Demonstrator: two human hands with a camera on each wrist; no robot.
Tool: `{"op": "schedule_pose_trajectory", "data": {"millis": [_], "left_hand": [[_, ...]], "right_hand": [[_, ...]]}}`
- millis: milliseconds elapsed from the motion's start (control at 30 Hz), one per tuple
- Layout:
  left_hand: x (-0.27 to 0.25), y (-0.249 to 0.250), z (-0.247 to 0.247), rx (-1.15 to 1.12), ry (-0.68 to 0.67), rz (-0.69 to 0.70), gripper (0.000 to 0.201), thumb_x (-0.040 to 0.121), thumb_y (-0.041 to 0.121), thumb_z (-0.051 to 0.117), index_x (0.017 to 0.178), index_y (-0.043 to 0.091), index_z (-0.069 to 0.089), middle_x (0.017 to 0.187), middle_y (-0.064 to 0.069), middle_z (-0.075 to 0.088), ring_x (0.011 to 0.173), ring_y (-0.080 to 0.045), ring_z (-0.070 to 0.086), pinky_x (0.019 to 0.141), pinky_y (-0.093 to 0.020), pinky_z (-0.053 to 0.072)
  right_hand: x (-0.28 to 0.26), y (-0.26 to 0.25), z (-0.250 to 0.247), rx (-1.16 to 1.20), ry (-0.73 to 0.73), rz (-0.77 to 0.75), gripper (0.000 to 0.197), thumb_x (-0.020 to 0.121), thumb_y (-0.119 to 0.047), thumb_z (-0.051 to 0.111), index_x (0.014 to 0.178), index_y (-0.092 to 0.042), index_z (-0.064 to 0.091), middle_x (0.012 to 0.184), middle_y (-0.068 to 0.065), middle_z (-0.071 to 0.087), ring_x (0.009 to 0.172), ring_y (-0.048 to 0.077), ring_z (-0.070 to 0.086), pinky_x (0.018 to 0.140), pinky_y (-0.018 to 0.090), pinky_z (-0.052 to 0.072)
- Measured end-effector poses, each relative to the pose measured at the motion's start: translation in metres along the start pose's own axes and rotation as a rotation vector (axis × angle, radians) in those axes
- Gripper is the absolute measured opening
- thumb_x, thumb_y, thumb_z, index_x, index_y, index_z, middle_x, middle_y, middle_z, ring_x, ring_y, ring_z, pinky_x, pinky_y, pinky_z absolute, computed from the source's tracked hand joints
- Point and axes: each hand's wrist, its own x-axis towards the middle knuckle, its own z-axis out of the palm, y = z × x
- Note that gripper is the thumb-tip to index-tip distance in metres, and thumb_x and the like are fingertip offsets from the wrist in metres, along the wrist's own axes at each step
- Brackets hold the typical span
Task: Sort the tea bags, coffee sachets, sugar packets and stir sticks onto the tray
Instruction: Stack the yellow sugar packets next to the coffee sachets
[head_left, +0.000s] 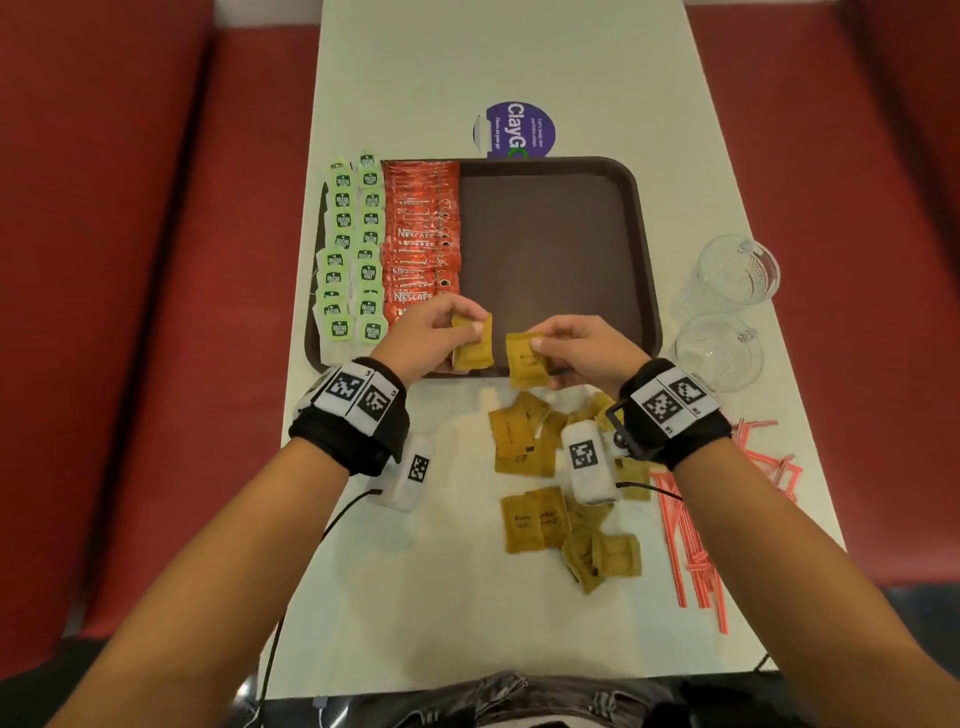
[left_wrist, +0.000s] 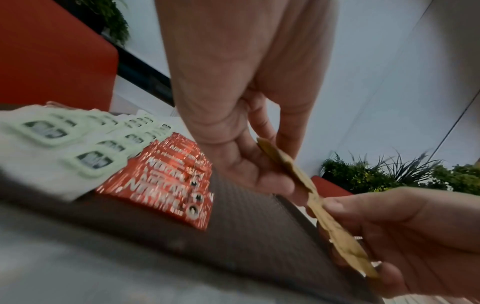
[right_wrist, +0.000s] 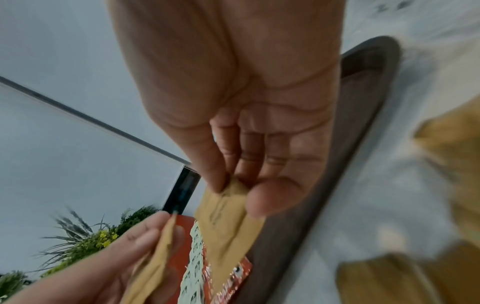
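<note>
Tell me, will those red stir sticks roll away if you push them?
Probably a bit. The stir sticks look thin, straw-like and light, so a nudge may scatter them. They lie loose on the table near its right edge, so some could slip off.

You've got matt brown paper sugar packets (head_left: 524, 441), glossy red foil coffee sachets (head_left: 421, 234), a textured matt plastic tray (head_left: 644, 260), clear glass cups (head_left: 735, 275) w/ a smooth pale surface (head_left: 441, 597) under.

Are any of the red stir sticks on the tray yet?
No, the stir sticks all lie on the table right of the brown tray.
</note>
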Motion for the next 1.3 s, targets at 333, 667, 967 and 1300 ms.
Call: {"op": "schedule_pose_trajectory", "data": {"millis": [333,667,967,1300], "left_hand": [[0.114,0.096,-0.073,0.231,0.155,0.083,0.028,0.086,0.006,0.058,0.113,0.006,0.064,0.104,-0.007,0.064,0.079,-0.011,0.058,0.068,-0.02,0.05],[0.203,0.108,-0.06,0.319,-0.023,-0.174,0.008,0.087,0.002,0.059,0.081,0.006,0.059,0.078,-0.008,0.055,0.067,-0.016,0.057,0.068,-0.029,0.056],[0.246,0.112,-0.051,0.885,0.044,0.005,0.022,0.086,0.008,0.062,0.107,0.007,0.069,0.112,-0.011,0.066,0.1,-0.026,0.063,0.089,-0.031,0.051],[0.265,0.098,-0.056,0.916,0.094,0.041,0.02,0.086,0.011,0.064,0.104,0.014,0.071,0.114,-0.005,0.066,0.109,-0.022,0.057,0.088,-0.028,0.044]], "right_hand": [[0.1,-0.11,-0.034,-0.062,0.208,-0.112,0.014,0.09,-0.005,0.057,0.077,-0.012,0.055,0.068,0.005,0.053,0.039,0.001,0.052,0.047,0.019,0.05],[0.199,-0.143,-0.064,-0.337,0.197,0.008,0.016,0.088,0.001,0.058,0.076,-0.009,0.058,0.077,0.01,0.06,0.069,0.022,0.062,0.08,0.037,0.056],[0.223,-0.144,-0.073,-0.732,0.332,-0.127,0.019,0.087,-0.007,0.059,0.104,-0.01,0.068,0.112,0.008,0.065,0.098,0.022,0.061,0.072,0.024,0.05],[0.238,-0.145,-0.071,-0.878,0.349,-0.149,0.019,0.088,-0.011,0.06,0.103,-0.017,0.069,0.12,0.005,0.061,0.113,0.021,0.056,0.093,0.034,0.05]]}}
